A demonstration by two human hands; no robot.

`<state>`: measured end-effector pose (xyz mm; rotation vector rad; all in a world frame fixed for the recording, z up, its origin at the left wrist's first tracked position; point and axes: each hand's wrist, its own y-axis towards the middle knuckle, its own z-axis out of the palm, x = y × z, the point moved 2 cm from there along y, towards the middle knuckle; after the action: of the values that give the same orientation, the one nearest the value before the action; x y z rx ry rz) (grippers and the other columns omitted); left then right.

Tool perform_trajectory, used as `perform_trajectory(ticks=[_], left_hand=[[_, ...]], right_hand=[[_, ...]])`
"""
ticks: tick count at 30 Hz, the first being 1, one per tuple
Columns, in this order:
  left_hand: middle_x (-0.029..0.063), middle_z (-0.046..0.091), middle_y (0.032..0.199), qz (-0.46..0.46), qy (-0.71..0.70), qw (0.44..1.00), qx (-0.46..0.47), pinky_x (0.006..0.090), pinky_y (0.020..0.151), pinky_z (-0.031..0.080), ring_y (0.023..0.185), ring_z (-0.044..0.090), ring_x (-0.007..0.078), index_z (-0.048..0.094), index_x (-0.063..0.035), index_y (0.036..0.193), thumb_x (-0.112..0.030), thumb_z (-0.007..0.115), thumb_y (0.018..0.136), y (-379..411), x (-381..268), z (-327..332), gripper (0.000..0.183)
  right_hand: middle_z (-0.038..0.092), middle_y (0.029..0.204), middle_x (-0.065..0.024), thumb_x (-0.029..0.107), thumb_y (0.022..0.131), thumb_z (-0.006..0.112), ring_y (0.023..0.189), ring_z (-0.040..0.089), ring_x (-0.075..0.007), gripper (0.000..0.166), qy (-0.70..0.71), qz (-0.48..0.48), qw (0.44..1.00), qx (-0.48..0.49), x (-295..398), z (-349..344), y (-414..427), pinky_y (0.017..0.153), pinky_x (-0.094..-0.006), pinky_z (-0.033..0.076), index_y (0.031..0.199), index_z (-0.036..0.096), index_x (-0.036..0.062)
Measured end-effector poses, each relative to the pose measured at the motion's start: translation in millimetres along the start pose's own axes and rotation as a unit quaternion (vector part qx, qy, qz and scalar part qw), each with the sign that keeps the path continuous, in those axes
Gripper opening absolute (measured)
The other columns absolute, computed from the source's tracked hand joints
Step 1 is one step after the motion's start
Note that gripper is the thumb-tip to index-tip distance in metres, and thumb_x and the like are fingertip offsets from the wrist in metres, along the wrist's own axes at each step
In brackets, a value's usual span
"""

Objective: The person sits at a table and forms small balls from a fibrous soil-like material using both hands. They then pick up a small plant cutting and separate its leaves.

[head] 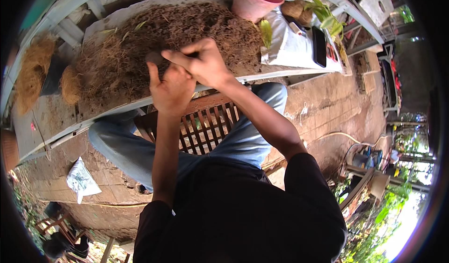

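Note:
My left hand is over the near edge of the bench, palm turned up, with its thumb pointing away from me. My right hand crosses above it, fingers bent, and overlaps the left fingers. A dark, blurred, roundish lump sits at the left thumb tip, close to the extended digit of the right hand. The left hand seems to hold it, but its underside is hidden. Beneath both hands spreads a heap of brown fibrous potting mix, with roots and strands through it.
A pink plastic pot stands behind the heap. To its right, a white sack carries a black phone and red-handled scissors. Coconut-fibre clumps lie at left. A slatted wooden stool is below the bench edge.

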<state>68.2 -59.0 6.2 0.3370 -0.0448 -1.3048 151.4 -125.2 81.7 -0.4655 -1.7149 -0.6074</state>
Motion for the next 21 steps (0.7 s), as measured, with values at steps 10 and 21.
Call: perform_trajectory(ticks=[10, 21], left_hand=[[0.0162, 0.038, 0.15, 0.197, 0.464, 0.836, -0.216, 0.0291, 0.083, 0.048, 0.106, 0.056, 0.0176, 0.025, -0.0042, 0.151, -0.063, 0.031, 0.097, 1, 2, 20, 0.08], [0.0132, 0.07, 0.074, 0.289, 0.54, 0.774, -0.163, 0.0308, 0.06, 0.053, 0.064, 0.067, 0.0173, 0.07, 0.0046, 0.078, -0.011, 0.058, 0.097, -15, -21, 14, 0.028]], right_hand=[[0.067, 0.092, -0.0143, 0.028, 0.101, 0.05, 0.079, 0.065, -0.0172, 0.036, 0.282, 0.09, 0.95, 0.098, -18, -5, -1, 0.074, -0.0278, 0.053, 0.118, 0.059, -0.0029], [0.058, 0.125, -0.0158, 0.032, 0.104, 0.043, 0.113, 0.058, -0.0229, 0.042, 0.295, 0.144, 0.945, 0.014, -43, 12, -38, 0.099, -0.036, 0.047, 0.132, 0.049, 0.0005]])
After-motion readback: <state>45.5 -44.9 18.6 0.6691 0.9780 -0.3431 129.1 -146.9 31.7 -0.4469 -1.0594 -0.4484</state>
